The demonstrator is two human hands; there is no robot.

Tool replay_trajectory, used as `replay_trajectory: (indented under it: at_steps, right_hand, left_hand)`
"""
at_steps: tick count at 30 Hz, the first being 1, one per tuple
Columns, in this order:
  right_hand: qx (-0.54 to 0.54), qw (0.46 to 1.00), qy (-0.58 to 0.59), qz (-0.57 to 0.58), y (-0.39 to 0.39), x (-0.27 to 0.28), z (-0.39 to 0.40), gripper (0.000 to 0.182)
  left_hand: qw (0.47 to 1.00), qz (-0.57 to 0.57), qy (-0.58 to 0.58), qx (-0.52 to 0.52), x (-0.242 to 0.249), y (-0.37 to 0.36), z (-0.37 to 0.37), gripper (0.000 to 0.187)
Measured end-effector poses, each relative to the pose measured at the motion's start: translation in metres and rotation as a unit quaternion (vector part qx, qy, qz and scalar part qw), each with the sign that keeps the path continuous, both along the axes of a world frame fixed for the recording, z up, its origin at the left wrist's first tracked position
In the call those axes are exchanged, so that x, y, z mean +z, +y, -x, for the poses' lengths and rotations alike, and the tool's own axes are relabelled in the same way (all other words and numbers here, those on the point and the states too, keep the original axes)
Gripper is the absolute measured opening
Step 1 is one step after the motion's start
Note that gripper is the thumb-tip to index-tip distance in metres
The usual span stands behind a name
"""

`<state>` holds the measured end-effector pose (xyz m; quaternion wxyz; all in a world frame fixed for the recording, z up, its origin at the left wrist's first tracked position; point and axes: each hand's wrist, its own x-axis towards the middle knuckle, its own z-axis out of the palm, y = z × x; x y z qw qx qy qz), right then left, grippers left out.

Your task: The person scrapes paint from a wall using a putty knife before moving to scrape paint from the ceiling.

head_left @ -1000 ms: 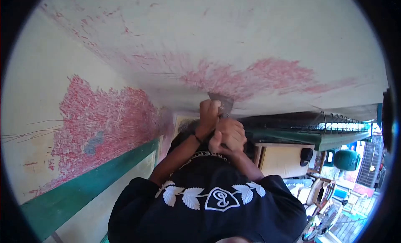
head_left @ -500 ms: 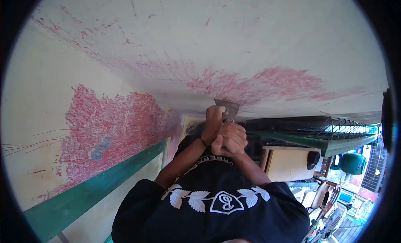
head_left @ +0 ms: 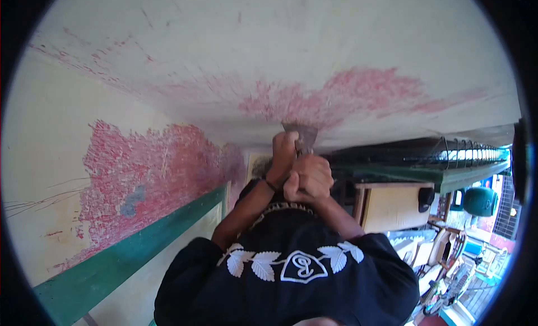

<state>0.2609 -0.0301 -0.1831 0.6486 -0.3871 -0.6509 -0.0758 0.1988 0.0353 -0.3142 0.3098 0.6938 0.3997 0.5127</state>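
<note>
In the head view, a metal putty knife [head_left: 305, 136] has its wide blade against the pale wall [head_left: 358, 40], at the lower edge of a scraped reddish patch [head_left: 370, 88]. My right hand [head_left: 311, 177] is wrapped around its handle, which is mostly hidden by the fingers. Just left of it, my left hand [head_left: 284, 152] presses its fingers on the blade near the handle, closed on the same tool. A dark band circles my left wrist. Both forearms reach forward from my black shirt [head_left: 235, 292].
On the left wall, a larger red scraped area [head_left: 145, 169] sits above a green board [head_left: 129, 250]. To the right runs a green-edged shelf [head_left: 414, 173] with a wire rack [head_left: 471, 152]. Beyond are a tan panel [head_left: 392, 207], a green container [head_left: 480, 202] and cluttered furniture [head_left: 448, 250].
The view has tilted, so the reddish patch sits higher in it. The putty knife has moved slightly back toward me relative to that patch. Both hands keep their grip.
</note>
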Motion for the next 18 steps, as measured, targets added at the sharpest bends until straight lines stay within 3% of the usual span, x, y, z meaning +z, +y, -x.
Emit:
replay_trajectory:
  at_steps: [2,4,7,9,10,12,13,14,16,18]
  right_hand:
    - [-0.022,0.999,-0.006,0.032,0.007,-0.031,-0.001,0.021]
    - [-0.031,0.997,-0.005,0.064,0.01,-0.061,0.002,0.02]
    - [-0.023,1.0,-0.002,-0.002,0.016,-0.004,-0.001,0.025]
    - [-0.017,1.0,-0.003,0.004,0.012,-0.013,0.0,0.027]
    - [-0.026,1.0,0.001,0.01,0.017,-0.021,0.0,0.027]
    - [-0.04,0.999,0.014,0.029,0.017,-0.034,0.002,0.027]
    - [-0.021,1.0,0.015,0.006,0.021,-0.023,-0.001,0.027]
    - [-0.003,1.0,0.019,-0.014,0.021,-0.002,-0.005,0.027]
    - [0.008,1.0,0.018,-0.001,0.009,-0.003,-0.005,0.027]
    - [-0.001,1.0,0.001,0.024,0.019,-0.036,-0.003,0.027]
  left_hand:
    - [1.0,0.002,-0.008,-0.002,0.004,0.006,-0.011,0.033]
    - [0.995,0.072,-0.006,-0.069,0.008,0.01,-0.007,0.034]
    - [0.969,0.19,0.012,-0.156,0.009,0.014,0.009,0.035]
    - [0.962,0.216,-0.013,-0.167,-0.025,0.009,0.013,0.036]
    - [0.961,0.214,-0.031,-0.174,-0.02,0.02,0.007,0.036]
    - [0.995,0.08,-0.043,-0.051,-0.014,0.01,0.001,0.036]
    - [0.951,0.27,-0.124,-0.08,0.029,0.011,-0.001,0.036]
    - [0.864,0.452,-0.197,-0.106,0.052,0.01,0.001,0.036]
    - [0.957,0.253,-0.107,-0.089,0.01,0.009,0.004,0.036]
    - [0.986,0.131,-0.056,-0.093,-0.005,0.017,0.005,0.036]
